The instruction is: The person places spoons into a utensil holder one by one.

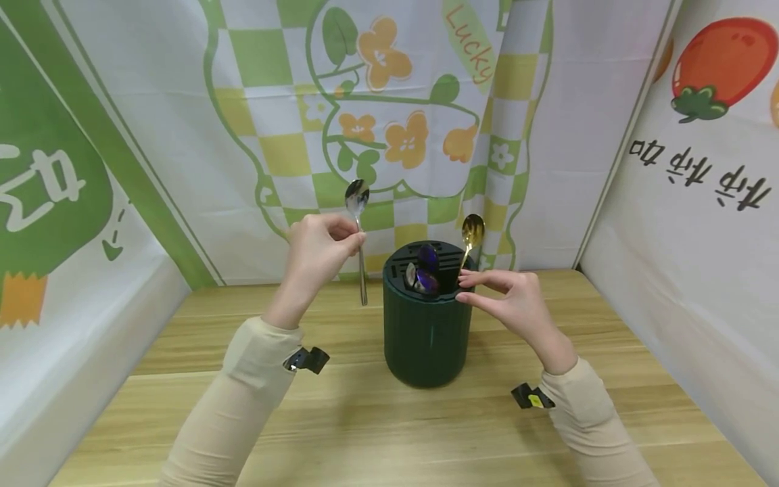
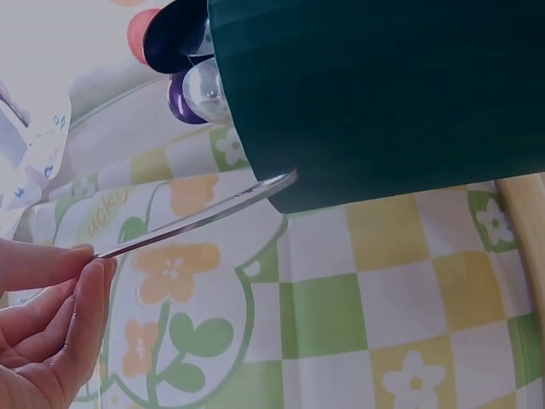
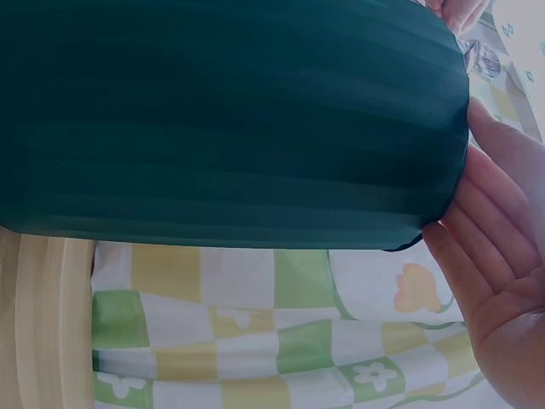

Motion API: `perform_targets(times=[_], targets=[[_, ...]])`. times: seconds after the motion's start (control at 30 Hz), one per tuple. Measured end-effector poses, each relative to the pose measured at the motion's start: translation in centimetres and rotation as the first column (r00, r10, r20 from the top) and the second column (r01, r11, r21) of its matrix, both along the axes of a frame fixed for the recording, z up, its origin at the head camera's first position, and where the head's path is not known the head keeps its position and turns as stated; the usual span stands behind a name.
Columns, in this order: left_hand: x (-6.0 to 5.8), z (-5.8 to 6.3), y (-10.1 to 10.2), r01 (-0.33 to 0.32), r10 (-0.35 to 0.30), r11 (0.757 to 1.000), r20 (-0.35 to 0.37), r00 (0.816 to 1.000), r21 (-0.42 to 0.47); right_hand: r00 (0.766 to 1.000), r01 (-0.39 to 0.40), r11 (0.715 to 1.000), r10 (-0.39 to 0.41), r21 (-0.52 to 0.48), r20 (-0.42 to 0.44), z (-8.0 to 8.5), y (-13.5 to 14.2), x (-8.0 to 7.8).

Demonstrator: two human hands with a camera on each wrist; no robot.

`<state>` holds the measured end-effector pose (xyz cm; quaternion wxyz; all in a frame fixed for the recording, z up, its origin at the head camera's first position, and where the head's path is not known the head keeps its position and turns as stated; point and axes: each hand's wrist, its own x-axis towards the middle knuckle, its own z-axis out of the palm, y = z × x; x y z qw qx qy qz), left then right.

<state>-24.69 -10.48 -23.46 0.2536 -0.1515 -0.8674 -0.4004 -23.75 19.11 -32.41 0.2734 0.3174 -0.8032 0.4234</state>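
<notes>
My left hand (image 1: 322, 247) pinches a silver spoon (image 1: 362, 260) by its handle between thumb and fingertips, bowl up, left of the holder. In the left wrist view the spoon's handle (image 2: 200, 213) points toward the dark green ribbed cutlery holder (image 2: 383, 94). That holder (image 1: 426, 338) stands upright on the table. At its right rim is my right hand (image 1: 508, 301), fingers fairly straight, fingertips right by the base of a gold spoon (image 1: 473, 233). The gold spoon leans in the holder, its lower handle hidden. In the right wrist view the fingers (image 3: 490, 221) rest along the holder's rim.
Purple-blue spoons (image 1: 428, 257) and a silver spoon bowl (image 1: 410, 274) stick out of the holder's black slotted top (image 1: 398, 256). Beneath is a wood-grain table (image 1: 341, 433). A printed cloth (image 1: 286, 155) hangs close behind, with printed side walls at left and right.
</notes>
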Motion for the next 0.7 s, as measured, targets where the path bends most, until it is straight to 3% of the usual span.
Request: perform_targets(times=[0.4, 0.7], targets=[[-0.2, 0.4, 0.8, 0.016, -0.014, 0.999, -0.075, 0.997, 0.029, 1.000, -0.014, 1.000, 0.014, -0.013, -0.015, -0.1, 0.0, -0.1], [0.0, 1.1, 2.0, 0.064, -0.055, 0.996, -0.138, 0.989, 0.059, 1.000, -0.007, 1.000, 0.007, -0.012, -0.007, -0.1, 0.0, -0.1]])
